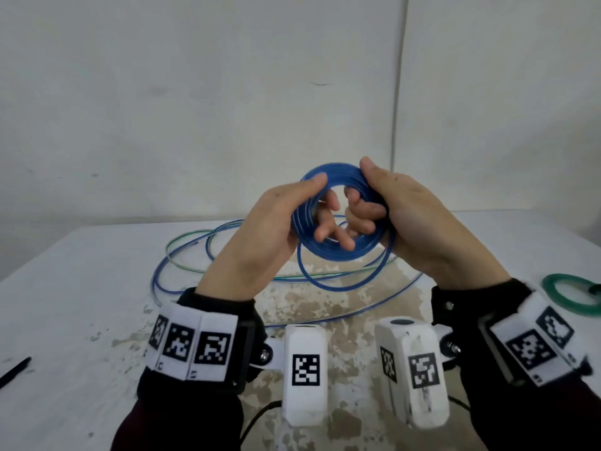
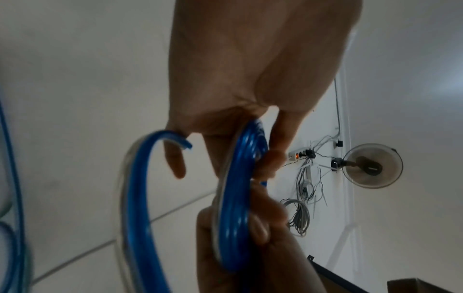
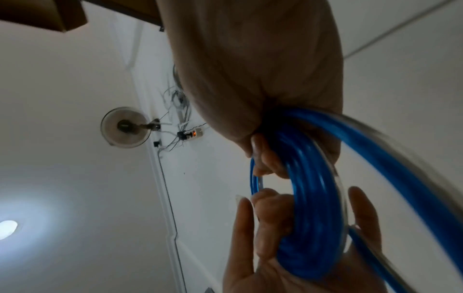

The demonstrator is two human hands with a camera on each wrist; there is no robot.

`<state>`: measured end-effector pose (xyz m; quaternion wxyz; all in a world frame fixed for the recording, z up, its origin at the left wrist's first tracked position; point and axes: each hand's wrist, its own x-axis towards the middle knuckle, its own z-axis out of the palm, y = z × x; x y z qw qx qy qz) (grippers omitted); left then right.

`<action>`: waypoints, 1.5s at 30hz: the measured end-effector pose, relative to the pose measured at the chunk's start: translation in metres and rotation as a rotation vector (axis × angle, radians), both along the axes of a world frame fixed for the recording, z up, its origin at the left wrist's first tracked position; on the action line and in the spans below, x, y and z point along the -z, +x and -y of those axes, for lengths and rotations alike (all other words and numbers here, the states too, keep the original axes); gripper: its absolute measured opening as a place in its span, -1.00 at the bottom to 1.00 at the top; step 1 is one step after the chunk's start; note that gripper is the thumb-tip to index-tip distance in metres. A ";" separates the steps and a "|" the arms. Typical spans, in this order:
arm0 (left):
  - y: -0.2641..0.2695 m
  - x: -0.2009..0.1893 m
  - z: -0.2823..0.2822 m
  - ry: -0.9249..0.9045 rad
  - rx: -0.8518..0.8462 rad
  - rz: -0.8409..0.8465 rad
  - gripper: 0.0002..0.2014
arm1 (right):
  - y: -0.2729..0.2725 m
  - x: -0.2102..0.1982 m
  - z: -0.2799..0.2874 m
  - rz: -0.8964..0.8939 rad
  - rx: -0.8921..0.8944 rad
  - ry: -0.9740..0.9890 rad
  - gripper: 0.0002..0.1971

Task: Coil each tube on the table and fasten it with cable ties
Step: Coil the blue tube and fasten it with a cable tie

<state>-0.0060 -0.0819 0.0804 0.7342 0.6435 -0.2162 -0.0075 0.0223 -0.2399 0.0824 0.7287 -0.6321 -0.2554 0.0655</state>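
Observation:
A blue tube coil (image 1: 338,255) (image 2: 240,178) (image 3: 313,208) is held upright above the table between both hands. My left hand (image 1: 292,209) (image 2: 225,138) pinches its left side, with the thumb on the front and the fingers reaching through the hole. My right hand (image 1: 374,203) (image 3: 263,158) grips the right side, its fingers curled through the middle. A loose blue loop (image 1: 325,284) hangs from the coil. It joins the uncoiled blue tube (image 1: 156,271), which lies in wide loops on the table (image 1: 81,288) together with a green tube (image 1: 170,249).
A small green coil (image 1: 572,294) lies at the table's right edge. A black cable tie (image 1: 14,372) lies at the front left. A white wall stands close behind the table. The table top is worn and stained in the middle.

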 end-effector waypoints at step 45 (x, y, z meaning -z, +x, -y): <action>0.000 -0.002 -0.013 -0.109 -0.198 0.111 -0.73 | -0.008 -0.005 0.000 -0.018 -0.079 -0.029 -0.64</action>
